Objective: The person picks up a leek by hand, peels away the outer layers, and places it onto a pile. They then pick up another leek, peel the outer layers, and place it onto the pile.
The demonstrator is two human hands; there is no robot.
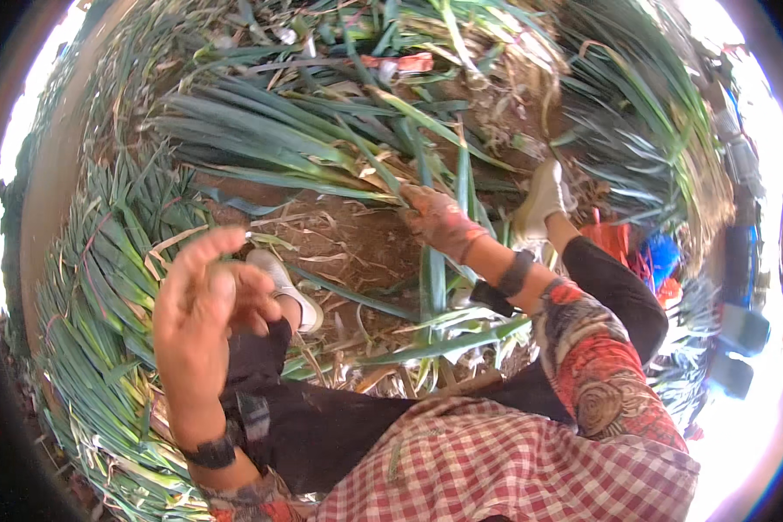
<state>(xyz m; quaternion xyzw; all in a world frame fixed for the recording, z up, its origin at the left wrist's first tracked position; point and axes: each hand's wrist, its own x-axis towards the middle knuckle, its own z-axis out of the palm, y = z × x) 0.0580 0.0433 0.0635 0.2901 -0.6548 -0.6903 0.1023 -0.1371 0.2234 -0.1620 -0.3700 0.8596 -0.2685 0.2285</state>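
My left hand (202,317) is raised over my left knee, fingers spread and slightly bent, holding nothing; motion blurs it a little. Farther forward, my right hand (441,221) reaches down to the near end of a pile of long green onions (261,130). Its fingers are bent around the stalk end of some of them. The fingertips are partly hidden among the leaves. Loose green onion leaves (431,283) lie just under my right wrist, running toward me. Both wrists carry dark bands.
Stacked green onions (117,270), some tied with pink string, line my left side. Another heap (635,122) lies at the far right. Red and blue plastic bags (661,254) sit beside my right knee. Brown soil (357,244) with dry leaf scraps lies between my white shoes (544,198).
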